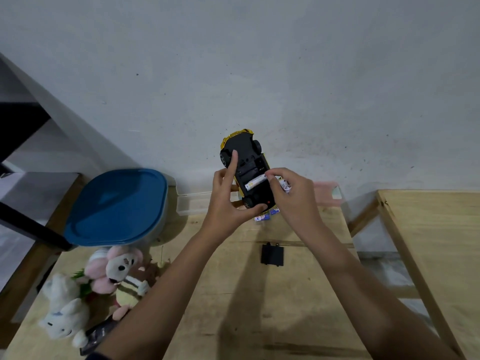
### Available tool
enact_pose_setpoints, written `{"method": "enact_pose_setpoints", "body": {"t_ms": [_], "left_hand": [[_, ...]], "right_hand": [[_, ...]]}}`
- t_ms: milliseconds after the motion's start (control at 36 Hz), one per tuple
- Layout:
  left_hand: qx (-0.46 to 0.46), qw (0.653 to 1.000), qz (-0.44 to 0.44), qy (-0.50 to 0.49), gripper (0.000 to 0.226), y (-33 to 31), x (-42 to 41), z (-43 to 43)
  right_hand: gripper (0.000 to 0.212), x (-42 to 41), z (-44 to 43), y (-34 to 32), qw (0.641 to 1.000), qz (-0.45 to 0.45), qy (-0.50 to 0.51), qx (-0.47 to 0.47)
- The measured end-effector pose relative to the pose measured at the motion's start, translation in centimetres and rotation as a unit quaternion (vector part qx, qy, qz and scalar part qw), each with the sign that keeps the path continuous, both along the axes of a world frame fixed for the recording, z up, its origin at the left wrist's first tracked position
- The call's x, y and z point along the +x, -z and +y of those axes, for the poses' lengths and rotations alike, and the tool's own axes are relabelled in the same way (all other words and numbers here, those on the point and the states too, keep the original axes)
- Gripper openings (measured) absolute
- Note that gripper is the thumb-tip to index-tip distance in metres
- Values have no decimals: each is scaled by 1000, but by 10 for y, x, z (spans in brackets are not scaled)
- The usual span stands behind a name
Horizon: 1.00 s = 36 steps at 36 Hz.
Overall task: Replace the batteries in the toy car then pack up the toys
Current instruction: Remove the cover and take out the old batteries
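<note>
A yellow toy car is held upside down above the wooden table, black underside facing me, its battery bay open. My left hand grips the car from the left and below, index finger stretched along the chassis. A white and yellow battery lies in the bay. My right hand pinches that battery's end with thumb and finger and also holds a second battery in the palm. The black battery cover lies on the table. Two more batteries lie under the car.
A container with a blue lid stands at the left. A clear box with a pink lid sits against the wall behind the hands. Several plush toys lie at the front left. A second wooden table is at the right.
</note>
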<state>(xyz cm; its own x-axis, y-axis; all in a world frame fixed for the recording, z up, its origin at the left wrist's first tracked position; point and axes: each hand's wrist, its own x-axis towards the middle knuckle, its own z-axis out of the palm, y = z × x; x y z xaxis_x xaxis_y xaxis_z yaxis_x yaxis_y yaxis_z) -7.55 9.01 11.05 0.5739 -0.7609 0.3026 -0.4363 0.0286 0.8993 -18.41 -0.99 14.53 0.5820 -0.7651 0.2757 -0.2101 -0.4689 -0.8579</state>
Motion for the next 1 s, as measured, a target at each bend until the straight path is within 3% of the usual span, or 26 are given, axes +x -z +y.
{"method": "enact_pose_setpoints", "body": {"t_ms": [500, 1000], "left_hand": [[-29, 994, -96, -39, 106, -1, -17, -11], [-28, 991, -124, -37, 104, -4, -19, -13]], "right_hand": [[11, 6, 3, -6, 993, -26, 109, -23], [9, 4, -7, -11, 993, -20, 112, 3]]}}
